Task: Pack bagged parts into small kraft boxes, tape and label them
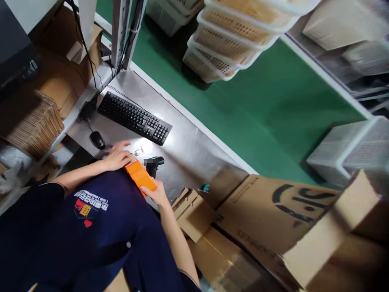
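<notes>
By the right hand [156,192] the orange pack [139,175] is gripped at one end, thumb on top and the other fingers hidden beneath; its opposite end is touched by the loosely spread left hand [117,157], whose grip cannot be made out. The pack is held at the near edge of the worktop [190,152], beside a partly blurred scanner [157,161], while farther right a large carton [261,211] is cut off by the frame.

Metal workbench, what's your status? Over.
Right hand: gripping flat, rectangular orange packet. Left hand: at packet's other end. Close by: black pistol-shaped scanner, long black keyboard.
</notes>
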The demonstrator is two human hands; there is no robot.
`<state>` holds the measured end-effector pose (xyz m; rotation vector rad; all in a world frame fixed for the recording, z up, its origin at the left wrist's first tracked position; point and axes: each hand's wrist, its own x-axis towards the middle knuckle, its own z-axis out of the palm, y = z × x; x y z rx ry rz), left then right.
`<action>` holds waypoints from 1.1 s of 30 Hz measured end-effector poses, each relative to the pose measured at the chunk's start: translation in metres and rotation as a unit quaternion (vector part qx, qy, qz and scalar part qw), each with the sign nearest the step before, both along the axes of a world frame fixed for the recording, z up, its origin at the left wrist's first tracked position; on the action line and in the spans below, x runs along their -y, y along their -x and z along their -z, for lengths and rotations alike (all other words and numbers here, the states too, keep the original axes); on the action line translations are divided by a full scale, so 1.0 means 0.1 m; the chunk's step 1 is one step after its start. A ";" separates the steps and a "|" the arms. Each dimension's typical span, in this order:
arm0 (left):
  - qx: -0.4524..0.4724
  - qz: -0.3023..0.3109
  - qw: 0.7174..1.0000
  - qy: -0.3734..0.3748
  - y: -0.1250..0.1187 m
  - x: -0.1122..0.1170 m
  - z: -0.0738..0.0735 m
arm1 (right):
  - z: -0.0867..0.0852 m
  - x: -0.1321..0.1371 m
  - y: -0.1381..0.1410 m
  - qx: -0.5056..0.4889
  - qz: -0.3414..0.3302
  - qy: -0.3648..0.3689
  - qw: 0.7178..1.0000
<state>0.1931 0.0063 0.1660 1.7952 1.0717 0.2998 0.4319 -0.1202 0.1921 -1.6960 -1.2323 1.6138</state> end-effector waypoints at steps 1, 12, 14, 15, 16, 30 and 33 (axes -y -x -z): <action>-0.008 -0.007 1.000 -0.023 0.02 -0.01 0.03 | -0.04 -0.01 0.01 -0.001 0.003 0.012 1.000; -0.058 -0.045 0.997 -0.019 0.23 -0.42 0.40 | -0.13 0.08 0.02 0.031 0.043 0.072 0.996; -0.051 -0.031 0.998 0.003 0.28 -0.52 0.45 | -0.08 0.14 -0.02 0.025 0.049 0.062 0.997; -0.042 -0.022 0.999 0.013 0.29 -0.55 0.47 | -0.04 0.17 -0.04 0.021 0.054 0.052 0.997; -0.031 -0.017 0.999 0.023 0.29 -0.58 0.50 | -0.01 0.20 -0.04 0.019 0.060 0.040 0.997; -0.072 -0.001 0.990 0.119 -0.09 -0.36 0.77 | 0.10 0.26 0.01 0.012 0.095 0.003 0.995; -0.037 -0.065 0.992 0.101 -0.03 -0.25 0.68 | 0.09 0.24 0.02 0.005 0.093 0.000 0.996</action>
